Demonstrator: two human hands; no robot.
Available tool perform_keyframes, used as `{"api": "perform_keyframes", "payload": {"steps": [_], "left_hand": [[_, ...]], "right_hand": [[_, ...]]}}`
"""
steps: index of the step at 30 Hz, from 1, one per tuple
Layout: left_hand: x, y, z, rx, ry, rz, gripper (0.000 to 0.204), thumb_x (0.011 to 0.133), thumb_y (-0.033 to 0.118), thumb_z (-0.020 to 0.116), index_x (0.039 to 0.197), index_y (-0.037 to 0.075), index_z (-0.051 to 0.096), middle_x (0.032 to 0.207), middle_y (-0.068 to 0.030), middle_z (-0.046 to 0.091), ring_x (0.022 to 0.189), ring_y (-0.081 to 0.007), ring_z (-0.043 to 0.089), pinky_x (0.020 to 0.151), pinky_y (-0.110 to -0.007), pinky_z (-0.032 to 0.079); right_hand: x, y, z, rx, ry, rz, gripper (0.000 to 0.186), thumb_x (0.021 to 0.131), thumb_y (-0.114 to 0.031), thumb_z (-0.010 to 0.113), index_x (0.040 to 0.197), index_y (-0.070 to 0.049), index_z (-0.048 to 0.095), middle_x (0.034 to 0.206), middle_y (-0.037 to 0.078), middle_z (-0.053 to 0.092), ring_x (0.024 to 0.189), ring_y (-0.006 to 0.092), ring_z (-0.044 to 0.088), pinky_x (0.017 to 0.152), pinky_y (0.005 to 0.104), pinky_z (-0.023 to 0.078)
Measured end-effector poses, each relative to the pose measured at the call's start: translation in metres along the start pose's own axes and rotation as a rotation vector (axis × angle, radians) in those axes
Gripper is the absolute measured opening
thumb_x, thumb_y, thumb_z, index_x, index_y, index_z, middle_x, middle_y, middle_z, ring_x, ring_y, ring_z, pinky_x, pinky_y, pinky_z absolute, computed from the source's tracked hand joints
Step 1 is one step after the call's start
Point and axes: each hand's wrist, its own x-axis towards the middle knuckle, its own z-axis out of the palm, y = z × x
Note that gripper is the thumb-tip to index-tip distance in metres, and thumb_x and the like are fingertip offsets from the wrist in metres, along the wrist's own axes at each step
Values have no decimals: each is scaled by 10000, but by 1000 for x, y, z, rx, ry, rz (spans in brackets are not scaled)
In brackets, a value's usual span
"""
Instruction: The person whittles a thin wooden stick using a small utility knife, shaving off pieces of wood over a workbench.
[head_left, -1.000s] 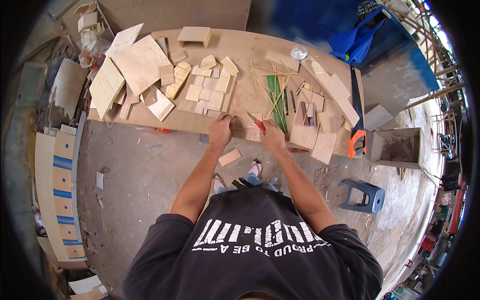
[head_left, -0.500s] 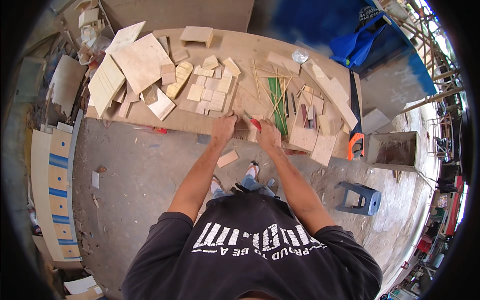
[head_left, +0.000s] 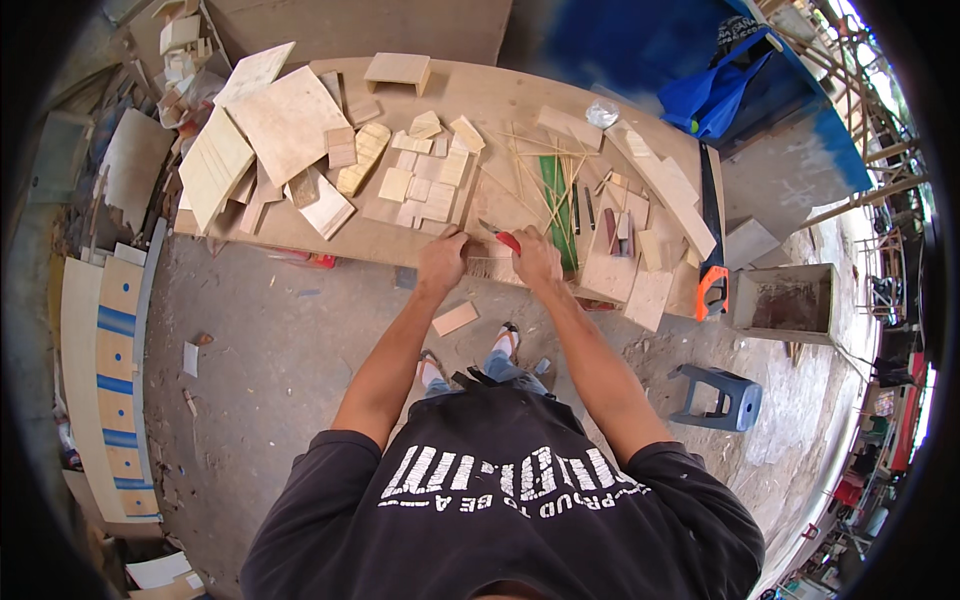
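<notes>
Along the table's near edge, my right hand [head_left: 538, 260] is closed around a knife with a red handle [head_left: 509, 241], its blade angled up and to the left. Close by on the left, my left hand [head_left: 443, 260] is closed at the same edge, fingers bent together. A thin pale line shows between the hands, too fine to tell whether it is a stick I hold. Just beyond my left hand lies a panel of small wooden blocks [head_left: 420, 190]. Thin sticks [head_left: 525, 160] are scattered over a green strip [head_left: 552, 190] past my right hand.
Plywood sheets [head_left: 290, 115] are piled on the table's left. A handsaw with an orange handle [head_left: 712, 290] lies along the right end, beside long boards [head_left: 670, 185]. On the floor are a blue-grey stool [head_left: 735, 400], an open box [head_left: 790, 300] and a wood offcut [head_left: 455, 318].
The knife has shifted slightly left and its blade tilts more to the left. Both hands have moved only a little; the things on the table stay put.
</notes>
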Motion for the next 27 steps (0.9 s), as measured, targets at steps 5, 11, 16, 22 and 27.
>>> {"api": "perform_keyframes", "payload": {"steps": [5, 11, 16, 22, 27], "left_hand": [[-23, 4, -8, -39, 125, -73, 127, 848, 185, 677, 930, 89, 670, 1049, -75, 659, 828, -339, 678, 697, -448, 543], [-42, 10, -13, -8, 176, -169, 196, 853, 211, 715, 1022, 127, 662, 1124, -62, 665, 925, -317, 677, 739, -425, 548], [-41, 4, -7, -90, 150, -124, 201, 842, 233, 739, 1002, 136, 662, 1169, -21, 666, 976, -284, 677, 758, -403, 550], [-36, 16, -9, -80, 82, -104, 138, 873, 223, 691, 949, 109, 674, 1111, -36, 671, 917, -310, 682, 747, -429, 551], [-32, 34, 6, -103, 223, -426, 112, 847, 171, 696, 915, 83, 689, 1008, -107, 693, 881, -362, 672, 738, -462, 532]], "right_hand": [[8, 6, 8, 47, -19, -20, 254, 844, -111, 679, 1097, -125, 691, 1080, 100, 638, 908, 389, 661, 765, 492, 534], [15, 4, 15, 123, -13, -100, 185, 861, -133, 678, 1042, -108, 702, 1070, 84, 655, 914, 383, 661, 769, 478, 533], [17, 5, 17, 127, -13, -121, 188, 860, -131, 672, 1043, -100, 699, 1068, 98, 657, 920, 391, 659, 778, 481, 533], [17, 9, 19, 23, -61, -123, 215, 873, -123, 636, 1085, -95, 654, 1101, 104, 630, 920, 407, 656, 779, 504, 532], [17, 5, 19, -15, -42, -147, 195, 870, -108, 629, 1064, -84, 624, 1089, 114, 611, 888, 418, 661, 759, 528, 533]]}}
